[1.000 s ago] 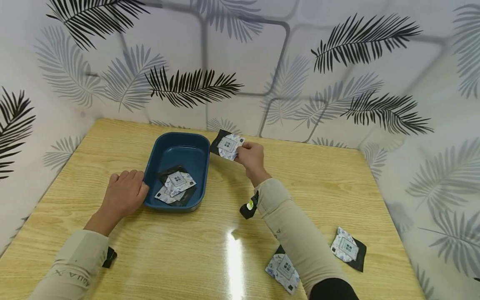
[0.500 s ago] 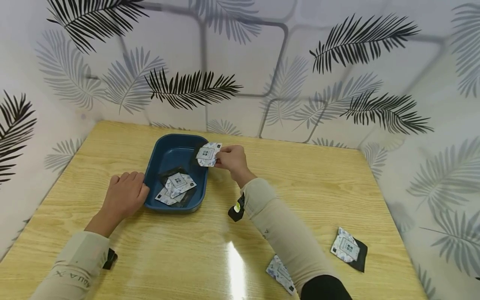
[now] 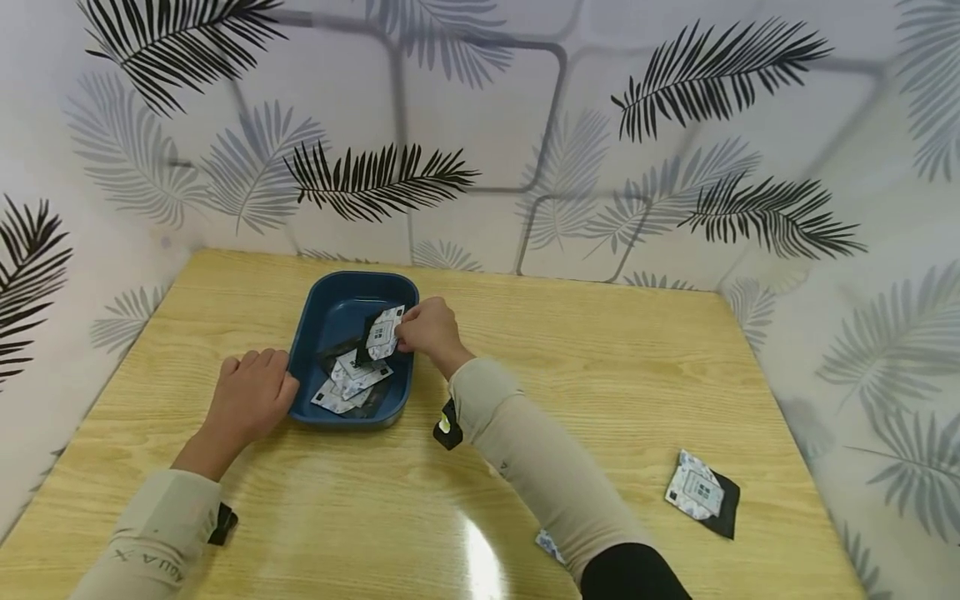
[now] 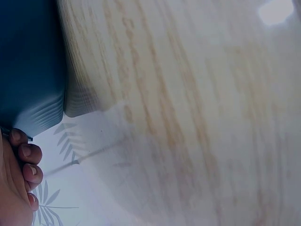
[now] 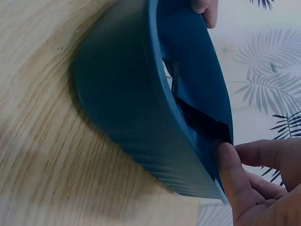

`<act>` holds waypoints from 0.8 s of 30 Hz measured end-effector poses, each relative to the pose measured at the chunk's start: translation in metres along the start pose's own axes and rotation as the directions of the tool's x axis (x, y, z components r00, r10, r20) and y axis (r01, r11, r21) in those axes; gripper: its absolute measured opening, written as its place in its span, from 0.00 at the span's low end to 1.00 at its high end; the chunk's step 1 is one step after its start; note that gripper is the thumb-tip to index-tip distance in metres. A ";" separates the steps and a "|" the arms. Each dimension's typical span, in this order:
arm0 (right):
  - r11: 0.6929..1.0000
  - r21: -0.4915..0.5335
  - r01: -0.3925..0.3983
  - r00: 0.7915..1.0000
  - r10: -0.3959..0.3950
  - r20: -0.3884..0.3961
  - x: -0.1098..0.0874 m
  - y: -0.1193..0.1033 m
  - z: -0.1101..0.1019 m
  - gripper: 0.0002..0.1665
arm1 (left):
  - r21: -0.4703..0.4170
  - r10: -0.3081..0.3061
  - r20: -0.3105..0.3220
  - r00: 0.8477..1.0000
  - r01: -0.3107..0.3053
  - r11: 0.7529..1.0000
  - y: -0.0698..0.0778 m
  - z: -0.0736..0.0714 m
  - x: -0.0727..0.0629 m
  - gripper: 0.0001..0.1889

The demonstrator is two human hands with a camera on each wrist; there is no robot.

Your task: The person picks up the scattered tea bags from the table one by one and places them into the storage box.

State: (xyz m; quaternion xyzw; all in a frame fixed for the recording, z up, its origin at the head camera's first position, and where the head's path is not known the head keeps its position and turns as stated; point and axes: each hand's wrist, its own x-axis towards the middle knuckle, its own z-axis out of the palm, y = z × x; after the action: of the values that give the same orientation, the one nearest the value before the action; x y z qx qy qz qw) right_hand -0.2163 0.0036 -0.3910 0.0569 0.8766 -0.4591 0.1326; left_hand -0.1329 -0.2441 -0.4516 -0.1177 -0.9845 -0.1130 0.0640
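Observation:
A blue plastic bin (image 3: 408, 367) stands on the table, with several black-and-white sachets (image 3: 351, 385) overlapping inside it. My left hand (image 3: 253, 392) grips the bin's left rim, its fingers (image 4: 29, 154) curled at the edge in the left wrist view. Over the bin's right side, my right hand (image 3: 431, 329) pinches one sachet (image 3: 384, 333) by its edge, tilted just above the pile. In the right wrist view the dark back of that sachet (image 5: 204, 122) shows inside the rim, between thumb and fingers of the right hand (image 5: 263, 179).
Another sachet (image 3: 701, 495) lies on the wooden table (image 3: 600, 375) at the right. One more sachet (image 3: 550, 545) is mostly hidden under the right forearm. A leaf-patterned wall covering (image 3: 480, 133) rises behind the table.
The right hand has carried its sachet left and downward, from outside the bin's right rim to over the pile inside. The left hand stays on the rim.

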 end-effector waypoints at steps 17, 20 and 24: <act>0.988 0.009 0.157 0.982 -0.157 0.106 -0.009 0.003 0.005 0.07 | -0.009 -0.002 -0.005 1.000 0.002 1.000 -0.001 0.002 0.001 0.10; 0.981 0.043 0.189 0.979 -0.192 0.066 -0.012 0.005 0.002 0.28 | -0.013 -0.003 0.005 1.000 0.004 1.000 -0.001 0.002 0.001 0.10; 0.952 0.148 0.269 0.963 -0.264 -0.056 -0.014 0.010 -0.008 0.27 | -0.012 -0.009 0.013 1.000 0.009 1.000 0.000 0.002 0.001 0.10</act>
State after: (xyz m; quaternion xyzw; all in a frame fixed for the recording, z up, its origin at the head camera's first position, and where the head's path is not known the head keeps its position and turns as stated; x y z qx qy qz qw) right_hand -0.2020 0.0165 -0.3908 -0.0436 0.8403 -0.5382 0.0489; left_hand -0.1344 -0.2435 -0.4531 -0.1144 -0.9847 -0.1184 0.0566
